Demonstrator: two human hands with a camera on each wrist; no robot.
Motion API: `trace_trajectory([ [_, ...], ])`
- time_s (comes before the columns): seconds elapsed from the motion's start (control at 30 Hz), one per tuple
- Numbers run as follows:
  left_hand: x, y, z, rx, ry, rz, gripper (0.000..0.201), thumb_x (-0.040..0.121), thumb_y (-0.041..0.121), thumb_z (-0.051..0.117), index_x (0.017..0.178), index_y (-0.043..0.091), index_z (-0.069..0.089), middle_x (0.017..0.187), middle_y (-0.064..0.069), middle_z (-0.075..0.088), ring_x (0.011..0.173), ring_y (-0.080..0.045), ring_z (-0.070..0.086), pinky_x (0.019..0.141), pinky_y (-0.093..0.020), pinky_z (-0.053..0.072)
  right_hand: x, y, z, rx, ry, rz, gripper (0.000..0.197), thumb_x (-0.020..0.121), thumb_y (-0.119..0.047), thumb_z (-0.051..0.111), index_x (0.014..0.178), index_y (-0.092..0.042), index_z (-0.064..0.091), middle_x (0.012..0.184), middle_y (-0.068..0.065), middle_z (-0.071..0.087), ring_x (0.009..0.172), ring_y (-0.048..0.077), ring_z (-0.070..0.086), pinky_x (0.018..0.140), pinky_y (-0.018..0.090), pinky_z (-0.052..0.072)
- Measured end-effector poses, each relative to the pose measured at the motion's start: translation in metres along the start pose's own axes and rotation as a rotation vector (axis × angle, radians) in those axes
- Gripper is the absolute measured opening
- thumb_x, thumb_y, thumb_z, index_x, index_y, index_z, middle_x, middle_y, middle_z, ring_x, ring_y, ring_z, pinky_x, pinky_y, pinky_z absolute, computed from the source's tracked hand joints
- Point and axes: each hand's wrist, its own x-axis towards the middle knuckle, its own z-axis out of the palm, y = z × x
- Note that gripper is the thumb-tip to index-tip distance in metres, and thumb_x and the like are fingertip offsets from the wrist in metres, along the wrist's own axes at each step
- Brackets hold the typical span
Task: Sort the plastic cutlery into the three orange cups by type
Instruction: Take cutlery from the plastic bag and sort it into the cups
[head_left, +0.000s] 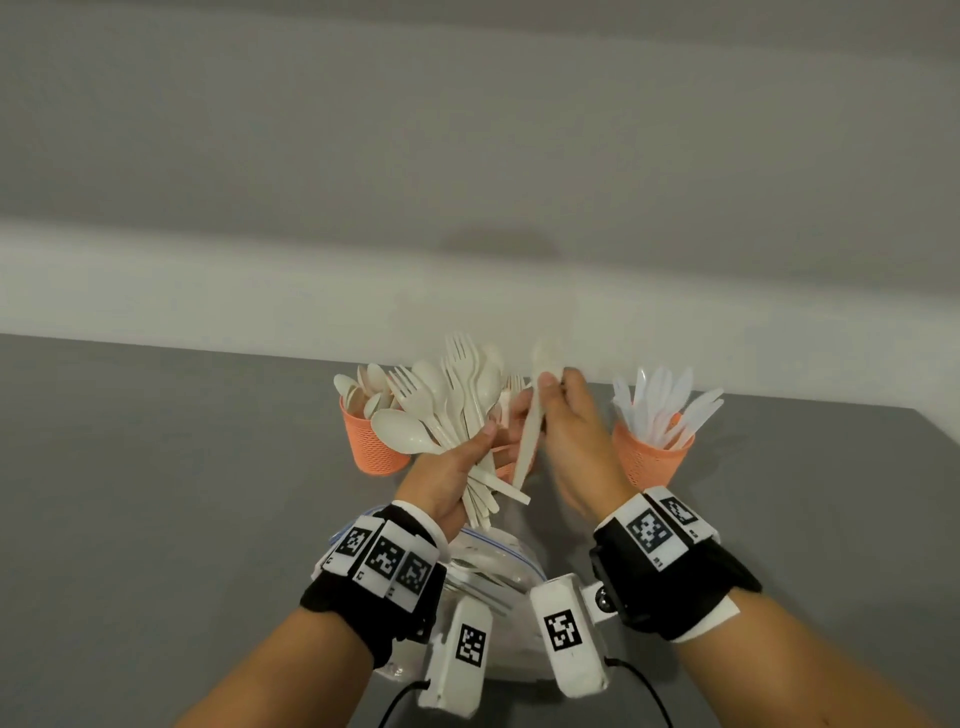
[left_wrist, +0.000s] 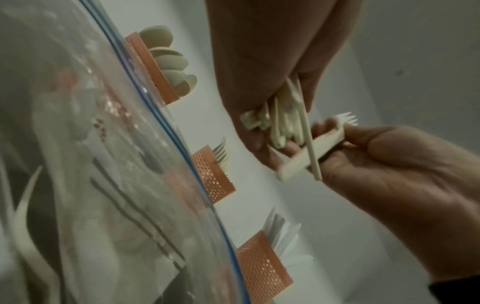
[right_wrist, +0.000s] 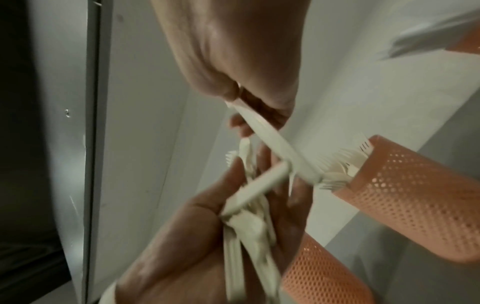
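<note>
Your right-hand fingers (head_left: 550, 384) pinch one spoon (head_left: 535, 415) by its neck, long axis upright, bowl up. From that spoon, the spoon cup (head_left: 371, 441) sits left, beyond the mixed bundle (head_left: 457, 410) your left hand (head_left: 452, 478) clasps.

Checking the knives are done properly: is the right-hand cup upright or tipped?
Upright. The right-hand cup stands on its base on the table, mouth up, with white knives fanning out of the top.

Left hand (head_left: 452, 467) grips a fanned bundle of forks and spoons (head_left: 447, 405). Right hand (head_left: 566, 431) pinches a single spoon (head_left: 537, 410) upright beside it. Orange cups: left cup (head_left: 371, 441) holds spoons, right cup (head_left: 649, 460) holds knives.
</note>
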Motion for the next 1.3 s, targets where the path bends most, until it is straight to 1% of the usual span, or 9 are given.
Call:
trace_trajectory([
  [0.13, -0.008, 0.005, -0.002, 0.066, -0.03, 0.004, 0.022, 0.095, 0.013, 0.043, 0.084, 0.003, 0.059, 0.07, -0.007, 0.056, 0.053, -0.009, 0.059, 0.052, -0.018, 0.049, 0.004, -0.007, 0.004, -0.15, -0.017, -0.175, 0.022, 0.09, -0.031, 0.057, 0.096, -0.011, 0.051, 0.073, -0.004, 0.062, 0.065, 0.012, 0.06, 0.061, 0.035, 0.052],
  [0.37, -0.015, 0.007, -0.005, 0.026, 0.013, 0.014, 0.021, 0.093, 0.009, 0.046, 0.106, 0.005, 0.062, 0.074, -0.011, 0.062, 0.056, -0.017, 0.062, 0.054, -0.026, 0.054, -0.001, -0.001, 0.02, -0.364, -0.065, -0.094, 0.02, 0.078, -0.015, 0.069, 0.09, -0.005, 0.056, 0.071, 0.002, 0.055, 0.065, 0.019, 0.058, 0.06, 0.042, 0.056],
  [0.57, -0.019, 0.01, -0.018, 0.059, 0.029, -0.05, 0.02, 0.093, 0.008, 0.044, 0.099, 0.004, 0.063, 0.068, -0.009, 0.071, 0.056, -0.019, 0.067, 0.054, -0.028, 0.058, -0.003, -0.004, 0.022, -0.405, -0.112, -0.058, 0.019, 0.081, -0.012, 0.065, 0.095, -0.008, 0.053, 0.075, 0.002, 0.057, 0.056, 0.011, 0.056, 0.042, 0.016, 0.05],
  [0.67, -0.023, 0.011, -0.018, 0.077, 0.046, -0.019, 0.017, 0.092, 0.005, 0.047, 0.098, 0.003, 0.062, 0.066, -0.008, 0.072, 0.056, -0.018, 0.069, 0.053, -0.028, 0.058, 0.001, 0.005, 0.025, -0.456, -0.078, -0.038, 0.014, 0.08, -0.021, 0.056, 0.093, -0.015, 0.052, 0.081, 0.006, 0.063, 0.082, 0.027, 0.062, 0.069, 0.039, 0.059],
  [0.77, -0.021, 0.011, -0.023, 0.046, 0.162, 0.013, 0.022, 0.087, 0.007, 0.057, 0.106, -0.001, 0.063, 0.08, -0.015, 0.07, 0.064, -0.025, 0.069, 0.056, -0.031, 0.057, 0.001, 0.01, 0.03, -0.343, -0.116, 0.011, 0.028, 0.074, -0.036, 0.046, 0.088, -0.014, 0.052, 0.069, 0.014, 0.062, 0.081, 0.035, 0.063, 0.098, 0.053, 0.042],
  [0.87, -0.018, 0.015, -0.027, 0.054, 0.202, 0.038, 0.015, 0.084, 0.006, 0.06, 0.095, 0.001, 0.07, 0.087, -0.017, 0.068, 0.072, -0.026, 0.068, 0.066, -0.035, 0.057, 0.004, 0.008, 0.031, -0.192, -0.113, 0.037, 0.031, 0.083, -0.032, 0.046, 0.096, -0.005, 0.053, 0.076, 0.019, 0.064, 0.076, 0.026, 0.069, 0.082, 0.039, 0.054],
  [0.93, -0.017, 0.018, -0.03, 0.062, 0.196, 0.059, 0.02, 0.087, 0.004, 0.055, 0.079, 0.007, 0.073, 0.077, -0.011, 0.066, 0.055, -0.016, 0.062, 0.055, -0.026, 0.053, 0.009, -0.001, 0.026, -0.066, -0.124, 0.018, 0.017, 0.093, -0.016, 0.042, 0.101, -0.003, 0.048, 0.075, 0.014, 0.062, 0.064, 0.015, 0.066, 0.062, 0.028, 0.054],
  [1.17, -0.018, 0.034, -0.044, 0.129, 0.213, 0.116, 0.007, 0.094, 0.016, 0.049, 0.093, 0.017, 0.056, 0.063, 0.001, 0.065, 0.04, -0.008, 0.048, 0.043, -0.021, 0.042, 0.064, -0.018, -0.013, 0.089, 0.128, -0.188, 0.018, 0.096, -0.003, 0.039, 0.111, -0.013, 0.038, 0.084, 0.003, 0.059, 0.077, 0.01, 0.06, 0.064, 0.007, 0.048],
  [1.3, -0.018, 0.038, -0.049, 0.142, 0.188, 0.145, 0.01, 0.094, 0.018, 0.05, 0.099, 0.012, 0.056, 0.064, 0.0, 0.063, 0.044, -0.01, 0.049, 0.044, -0.019, 0.044, 0.089, 0.003, -0.011, 0.11, 0.147, -0.144, 0.019, 0.094, 0.001, 0.041, 0.101, -0.016, 0.044, 0.084, 0.003, 0.059, 0.08, 0.013, 0.06, 0.074, 0.016, 0.048],
])
